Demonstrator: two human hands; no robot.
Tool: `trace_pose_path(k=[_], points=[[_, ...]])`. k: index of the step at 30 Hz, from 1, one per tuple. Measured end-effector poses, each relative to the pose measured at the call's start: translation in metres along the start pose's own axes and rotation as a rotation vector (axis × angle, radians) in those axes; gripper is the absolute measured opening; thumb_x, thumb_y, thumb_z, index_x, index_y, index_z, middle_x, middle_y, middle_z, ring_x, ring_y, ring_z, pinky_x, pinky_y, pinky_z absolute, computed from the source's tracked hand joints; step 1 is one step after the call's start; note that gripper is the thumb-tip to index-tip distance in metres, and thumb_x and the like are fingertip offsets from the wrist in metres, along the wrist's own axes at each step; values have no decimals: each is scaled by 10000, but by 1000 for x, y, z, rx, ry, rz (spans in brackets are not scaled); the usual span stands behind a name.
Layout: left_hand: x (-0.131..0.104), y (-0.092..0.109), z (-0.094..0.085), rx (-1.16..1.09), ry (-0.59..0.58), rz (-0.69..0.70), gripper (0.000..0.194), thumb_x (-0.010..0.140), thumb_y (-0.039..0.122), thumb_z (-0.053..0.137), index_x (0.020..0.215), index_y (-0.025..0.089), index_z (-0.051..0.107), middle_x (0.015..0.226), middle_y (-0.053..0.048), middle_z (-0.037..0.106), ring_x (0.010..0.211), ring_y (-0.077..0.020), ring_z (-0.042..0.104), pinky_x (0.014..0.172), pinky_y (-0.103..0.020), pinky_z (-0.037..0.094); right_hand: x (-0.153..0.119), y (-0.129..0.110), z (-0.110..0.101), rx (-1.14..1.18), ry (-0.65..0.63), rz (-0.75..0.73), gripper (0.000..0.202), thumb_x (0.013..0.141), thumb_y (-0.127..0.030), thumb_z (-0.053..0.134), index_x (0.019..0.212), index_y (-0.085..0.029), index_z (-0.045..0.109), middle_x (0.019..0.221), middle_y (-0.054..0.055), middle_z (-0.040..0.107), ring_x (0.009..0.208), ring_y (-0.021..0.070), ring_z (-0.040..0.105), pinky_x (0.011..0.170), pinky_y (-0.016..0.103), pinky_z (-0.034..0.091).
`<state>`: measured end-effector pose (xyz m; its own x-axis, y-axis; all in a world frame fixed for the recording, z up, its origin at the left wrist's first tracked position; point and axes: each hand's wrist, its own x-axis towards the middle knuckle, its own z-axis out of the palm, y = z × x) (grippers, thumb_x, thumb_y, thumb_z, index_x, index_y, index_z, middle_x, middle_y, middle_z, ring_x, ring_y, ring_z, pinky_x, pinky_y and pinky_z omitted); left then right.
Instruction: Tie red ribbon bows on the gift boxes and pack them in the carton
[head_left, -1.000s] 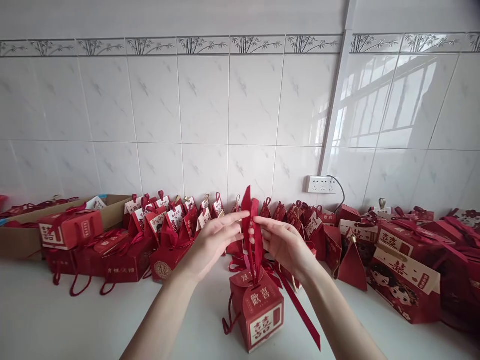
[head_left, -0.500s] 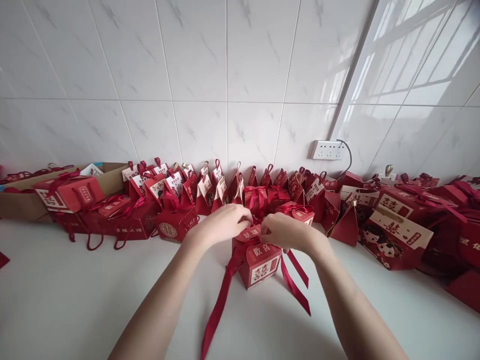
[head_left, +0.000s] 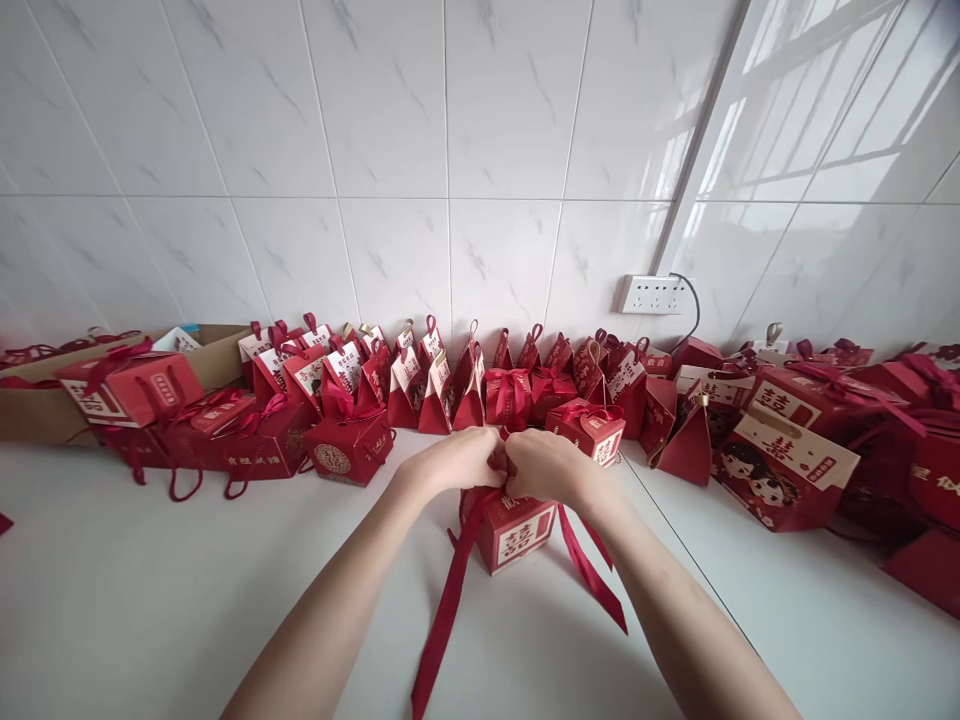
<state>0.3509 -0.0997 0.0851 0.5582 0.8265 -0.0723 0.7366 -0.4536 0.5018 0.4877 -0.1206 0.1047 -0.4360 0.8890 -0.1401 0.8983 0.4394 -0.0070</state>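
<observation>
The red box stands on the table, below the left hand and right hand. The hands meet, fingers curled inward at the red ribbon; the fingertips are hidden, so their hold cannot be confirmed. Ribbon tails extend left and right. Clear surface lies left and near; packed boxes bound the far side. The box top is partly covered; the table's near edge is outside the view.
</observation>
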Motion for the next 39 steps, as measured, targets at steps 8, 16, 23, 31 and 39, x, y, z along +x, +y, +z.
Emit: trace_pose_path(k=[8,16,23,31,39], points=[[-1,-7,-4,-44,11,-12,114,661,189,557,759,178,613,717,-8,653,627,-141,567,533,-224,366,5,10,-3,15,28,-71,155,669,-216,580,806,-168,633,654,38,615,616,171,592,432,236,265],[-1,-10,-8,-31,23,18,179,677,186,558,829,172,652,778,-29,677,679,-151,601,568,-223,403,10,16,0,32,18,-119,52,631,-197,571,646,-191,522,567,-28,485,507,107,456,416,227,224],[0,-1,-2,68,-52,16,186,661,146,505,776,197,643,716,-11,653,597,-134,546,485,-228,326,9,18,1,205,-179,-33,177,620,-132,514,532,-194,374,492,-52,376,449,89,397,405,214,251],[3,-5,1,83,6,122,141,701,215,533,770,207,656,963,-15,627,769,-150,596,576,-218,386,-1,24,-6,266,-209,-16,243,586,-85,496,484,-192,303,455,-66,302,414,67,302,380,213,216],[4,4,4,152,-53,134,85,732,196,493,726,190,577,830,-20,612,689,-156,582,525,-249,349,-9,20,-16,296,-274,-4,175,620,-72,482,495,-179,423,448,-36,411,459,119,532,426,199,336]])
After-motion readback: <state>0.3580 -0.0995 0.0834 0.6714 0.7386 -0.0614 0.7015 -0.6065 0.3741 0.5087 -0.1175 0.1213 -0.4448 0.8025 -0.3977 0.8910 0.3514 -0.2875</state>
